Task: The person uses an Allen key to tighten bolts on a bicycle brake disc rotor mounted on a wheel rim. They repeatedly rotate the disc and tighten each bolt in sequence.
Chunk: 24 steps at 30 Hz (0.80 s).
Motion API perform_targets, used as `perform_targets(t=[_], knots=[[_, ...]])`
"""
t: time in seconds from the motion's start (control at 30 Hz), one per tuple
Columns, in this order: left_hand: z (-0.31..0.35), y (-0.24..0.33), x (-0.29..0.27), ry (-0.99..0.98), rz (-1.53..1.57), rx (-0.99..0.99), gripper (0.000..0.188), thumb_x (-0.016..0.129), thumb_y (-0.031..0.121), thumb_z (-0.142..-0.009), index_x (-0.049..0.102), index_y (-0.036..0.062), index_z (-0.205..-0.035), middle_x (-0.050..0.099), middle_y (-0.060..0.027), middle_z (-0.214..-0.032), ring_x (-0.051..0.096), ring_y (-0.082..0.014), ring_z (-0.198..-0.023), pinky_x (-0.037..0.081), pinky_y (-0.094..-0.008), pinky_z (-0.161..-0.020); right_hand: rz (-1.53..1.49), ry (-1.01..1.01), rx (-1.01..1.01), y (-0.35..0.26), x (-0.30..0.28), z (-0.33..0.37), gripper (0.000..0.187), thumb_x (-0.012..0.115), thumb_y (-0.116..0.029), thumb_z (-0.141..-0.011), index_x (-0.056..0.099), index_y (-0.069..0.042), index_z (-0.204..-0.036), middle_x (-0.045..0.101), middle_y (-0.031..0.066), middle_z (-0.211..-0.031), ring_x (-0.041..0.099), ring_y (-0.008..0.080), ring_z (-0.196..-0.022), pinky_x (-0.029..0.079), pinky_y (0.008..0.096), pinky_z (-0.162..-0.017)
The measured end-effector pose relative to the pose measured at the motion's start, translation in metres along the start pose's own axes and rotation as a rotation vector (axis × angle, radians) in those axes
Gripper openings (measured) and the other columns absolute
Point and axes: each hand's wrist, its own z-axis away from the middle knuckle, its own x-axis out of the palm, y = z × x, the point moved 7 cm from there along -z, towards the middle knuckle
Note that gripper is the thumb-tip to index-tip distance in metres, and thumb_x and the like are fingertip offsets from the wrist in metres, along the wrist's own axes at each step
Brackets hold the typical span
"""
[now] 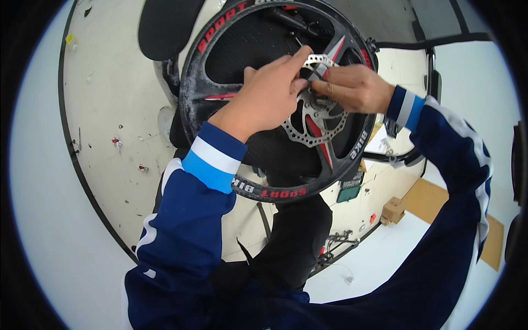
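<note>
Nearest camera: navy sleeves [190, 231]. Directly under fingertips: brake disc [308, 139], round, so no long axis, at middle of dark 3-spoke wheel [191, 91]. Left hand [269, 96] at disc's upper-left, forefinger stretched; right hand [360, 88] across from right, fingers bunched. Both close together, about equally near; whether clamped on anything, cannot tell. Wheel above black trousers [300, 231], support unclear. Outward: pale tiled floor [104, 181], black pad [168, 27] upper left, 1 cardboard box [392, 210] lower right.
</note>
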Motion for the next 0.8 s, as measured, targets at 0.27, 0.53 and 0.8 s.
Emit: perform_targets(t=[0.27,0.53,0.8], knots=[[-0.004,0.012,0.006,0.136,-0.131,-0.074,0.038,0.048,0.022,-0.103,0.054,0.0121,-0.139,0.067,-0.01,-0.1,0.064,-0.0284,-0.086,0.041,-0.039,-0.084,-0.122,0.048,0.192,0.004,0.009,0.011,0.043,0.071,0.001,-0.07,0.062,0.004,-0.112,0.061,0.0136,-0.083,0.065,0.0281,-0.071,0.055,0.0365,-0.059],[-0.005,0.008,0.006,0.281,-0.155,-0.064,0.026,0.054,0.018,-0.102,0.062,0.0077,-0.125,0.067,-0.015,-0.09,0.066,-0.0363,-0.077,0.052,-0.0439,-0.064,0.044,0.013,-0.02,0.003,0.011,0.002,0.031,0.067,-0.011,-0.08,0.061,0.003,-0.107,0.062,0.0106,-0.082,0.066,0.0258,-0.07,0.055,0.0344,-0.057],[-0.01,0.009,0.006,0.23,-0.08,-0.035,0.03,0.056,0.009,-0.097,0.063,0.0058,-0.127,0.066,-0.0178,-0.09,0.065,-0.0386,-0.079,0.053,-0.0427,-0.069,0.245,0.089,-0.462,0.011,0.006,-0.018,0.019,0.069,-0.015,-0.077,0.061,-0.007,-0.092,0.054,0.0048,-0.071,0.058,0.0183,-0.061,0.048,0.028,-0.047]])
